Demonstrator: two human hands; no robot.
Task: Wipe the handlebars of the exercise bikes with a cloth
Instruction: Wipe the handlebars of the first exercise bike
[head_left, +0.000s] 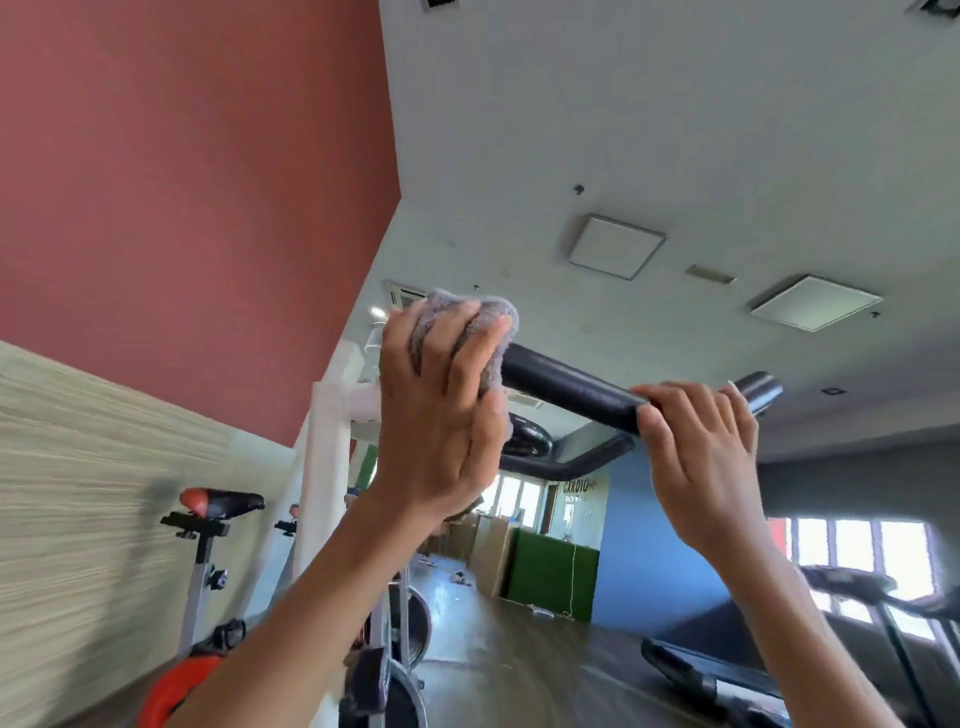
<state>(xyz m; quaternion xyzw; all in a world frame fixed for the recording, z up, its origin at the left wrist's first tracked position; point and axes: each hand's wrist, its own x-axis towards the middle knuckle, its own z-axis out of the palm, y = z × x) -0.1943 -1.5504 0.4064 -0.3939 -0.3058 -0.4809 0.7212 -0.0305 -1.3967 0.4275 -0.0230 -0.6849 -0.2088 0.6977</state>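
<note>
Cloth (470, 332) is bunched in my left hand (441, 410), seemingly wrapping the handlebar (566, 387); my right hand (701, 452) is gripping it, so I'm pressing firmly, wiping slowly.

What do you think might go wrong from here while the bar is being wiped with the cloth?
1. The right hand grips the bar, so the patch under it will likely stay unwiped unless that hand shifts.
2. The cloth is bunched in the left hand at the bar's other end; bunched like that, it may miss the underside.
</note>
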